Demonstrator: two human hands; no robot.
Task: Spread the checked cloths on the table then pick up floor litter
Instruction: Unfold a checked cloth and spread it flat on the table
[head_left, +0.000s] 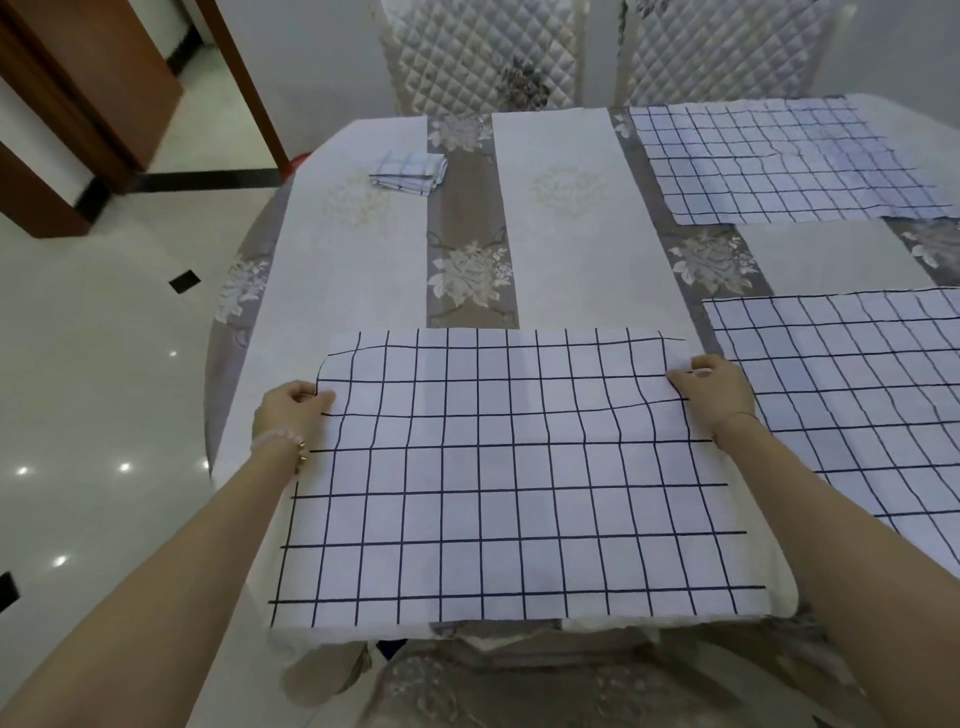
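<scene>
A white cloth with a dark blue check (509, 483) lies flat on the near side of the table (571, 249). My left hand (293, 410) pinches its far left corner, and my right hand (714, 389) pinches its far right corner. Two more checked cloths lie spread out: one at the right (852, 395), one at the far right (779, 161). A folded checked cloth (410, 169) rests on the far left part of the table.
The table wears a white and grey flowered cover. Two quilted chair backs (483, 57) stand behind it. Glossy white floor (104, 364) with small black tiles lies to the left, with a brown wooden door frame (83, 104) beyond.
</scene>
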